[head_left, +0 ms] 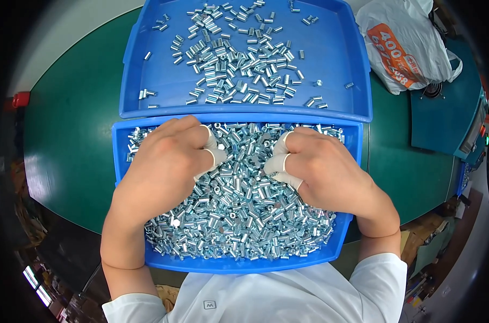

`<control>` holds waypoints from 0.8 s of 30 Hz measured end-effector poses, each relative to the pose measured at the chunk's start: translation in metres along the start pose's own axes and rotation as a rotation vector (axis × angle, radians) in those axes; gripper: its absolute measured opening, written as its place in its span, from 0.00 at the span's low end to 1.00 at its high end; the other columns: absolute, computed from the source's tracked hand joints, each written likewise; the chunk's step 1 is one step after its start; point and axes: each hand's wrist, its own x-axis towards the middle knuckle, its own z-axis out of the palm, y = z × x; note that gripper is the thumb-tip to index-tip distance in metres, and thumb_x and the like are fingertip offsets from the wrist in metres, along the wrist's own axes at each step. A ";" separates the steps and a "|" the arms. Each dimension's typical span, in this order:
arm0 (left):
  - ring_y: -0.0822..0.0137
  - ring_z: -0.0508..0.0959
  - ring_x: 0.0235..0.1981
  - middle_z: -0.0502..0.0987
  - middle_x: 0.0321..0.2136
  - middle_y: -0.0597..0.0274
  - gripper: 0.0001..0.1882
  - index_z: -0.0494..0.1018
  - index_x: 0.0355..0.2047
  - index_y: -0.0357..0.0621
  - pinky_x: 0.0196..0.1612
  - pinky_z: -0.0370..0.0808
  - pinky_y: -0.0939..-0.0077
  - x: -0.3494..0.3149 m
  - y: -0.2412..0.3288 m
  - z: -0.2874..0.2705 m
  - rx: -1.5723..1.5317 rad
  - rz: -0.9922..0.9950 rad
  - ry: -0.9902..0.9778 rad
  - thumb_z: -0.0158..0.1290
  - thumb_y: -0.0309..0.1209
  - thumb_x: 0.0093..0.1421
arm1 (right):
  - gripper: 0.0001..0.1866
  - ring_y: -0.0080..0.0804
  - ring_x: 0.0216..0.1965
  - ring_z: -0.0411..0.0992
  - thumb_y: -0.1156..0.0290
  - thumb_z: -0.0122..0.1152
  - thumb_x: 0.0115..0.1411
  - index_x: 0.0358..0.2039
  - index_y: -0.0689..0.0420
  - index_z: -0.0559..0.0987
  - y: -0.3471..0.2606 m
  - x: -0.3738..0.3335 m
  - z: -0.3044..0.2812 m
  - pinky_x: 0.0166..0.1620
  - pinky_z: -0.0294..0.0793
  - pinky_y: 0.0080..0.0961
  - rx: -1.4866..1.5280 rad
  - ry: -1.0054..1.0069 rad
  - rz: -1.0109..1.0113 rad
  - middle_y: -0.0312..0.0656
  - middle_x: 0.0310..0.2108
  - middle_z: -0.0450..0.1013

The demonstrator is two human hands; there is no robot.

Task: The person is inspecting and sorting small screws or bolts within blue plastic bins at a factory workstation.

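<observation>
Small shiny metal sleeves (244, 204), hollow with a flanged end like rivet nuts, fill a blue tray (239, 266) right in front of me. My left hand (171, 159) bends over the pile from the left, its fingers curled and their tips among the sleeves. Across from it, my right hand (320, 167) is curled into the pile too, a small gap of sleeves between the two. White finger cots cover several fingertips on both hands. Whatever the fingertips grip is hidden or too small to make out.
A second blue tray (330, 54) adjoins the far side of the first, with more sleeves (244, 70) scattered thinly in it. Both are on a green table (77, 129). At the far right lie a white plastic bag (411, 37) and a dark green machine or box (449, 113).
</observation>
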 end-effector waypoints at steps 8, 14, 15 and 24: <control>0.57 0.75 0.33 0.73 0.27 0.60 0.15 0.83 0.30 0.41 0.35 0.74 0.61 0.001 0.010 0.003 0.180 0.008 -0.035 0.60 0.19 0.38 | 0.21 0.46 0.39 0.75 0.86 0.62 0.40 0.37 0.55 0.85 -0.003 -0.001 0.004 0.39 0.76 0.40 -0.100 0.003 -0.006 0.42 0.36 0.74; 0.65 0.77 0.30 0.81 0.33 0.59 0.11 0.82 0.36 0.40 0.34 0.73 0.71 0.001 0.012 0.008 -0.490 -0.183 0.186 0.67 0.22 0.51 | 0.09 0.41 0.35 0.81 0.81 0.69 0.54 0.37 0.58 0.82 -0.003 0.001 0.001 0.37 0.80 0.31 0.320 0.163 0.064 0.43 0.33 0.80; 0.65 0.77 0.30 0.81 0.33 0.59 0.11 0.82 0.36 0.40 0.34 0.73 0.71 0.002 0.016 0.009 -0.488 -0.183 0.187 0.67 0.22 0.51 | 0.09 0.41 0.35 0.81 0.81 0.69 0.54 0.37 0.58 0.82 -0.005 0.002 0.000 0.37 0.80 0.31 0.319 0.165 0.061 0.43 0.33 0.80; 0.72 0.79 0.29 0.81 0.29 0.61 0.11 0.81 0.43 0.42 0.34 0.76 0.77 0.000 0.028 0.035 -0.983 -0.315 0.252 0.66 0.23 0.59 | 0.08 0.29 0.35 0.84 0.77 0.71 0.60 0.39 0.61 0.81 -0.009 0.004 0.006 0.39 0.81 0.23 0.711 0.232 0.094 0.40 0.33 0.82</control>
